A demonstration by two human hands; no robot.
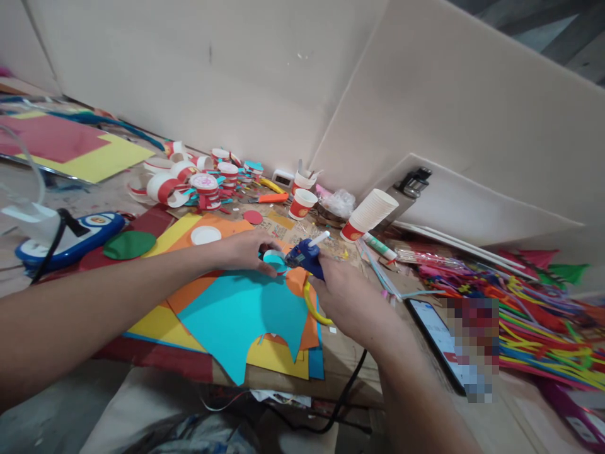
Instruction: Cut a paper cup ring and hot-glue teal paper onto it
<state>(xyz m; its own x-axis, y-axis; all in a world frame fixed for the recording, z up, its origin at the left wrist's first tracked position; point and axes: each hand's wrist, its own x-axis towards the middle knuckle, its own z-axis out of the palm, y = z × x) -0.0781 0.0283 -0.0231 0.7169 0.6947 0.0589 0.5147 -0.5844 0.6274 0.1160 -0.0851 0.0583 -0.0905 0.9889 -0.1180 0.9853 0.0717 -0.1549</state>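
Note:
My left hand (250, 250) is closed around a small cup piece with a turquoise top (275, 260), held just over the stacked paper sheets. In my right hand (338, 284) is a blue glue gun (305, 256), with a white glue stick (320, 239) poking out of its back. The gun's nozzle points left and comes close to the cup piece; whether they touch I cannot tell. Under both hands lies a turquoise sheet (241, 309) with curved cut-outs along its front edge, on top of orange (174, 296) and yellow paper (278, 359). Beside my right hand, a yellow ring-shaped handle (312, 306) shows partly.
Behind stand red-and-white cup crafts (205, 189), an orange cutter (271, 198), a paper cup (302, 203) and a leaning cup stack (371, 214). Right are a phone (435, 343) and colourful pipe cleaners (543, 347). A blue power strip (75, 236) lies left; a black cord (347, 391) hangs in front.

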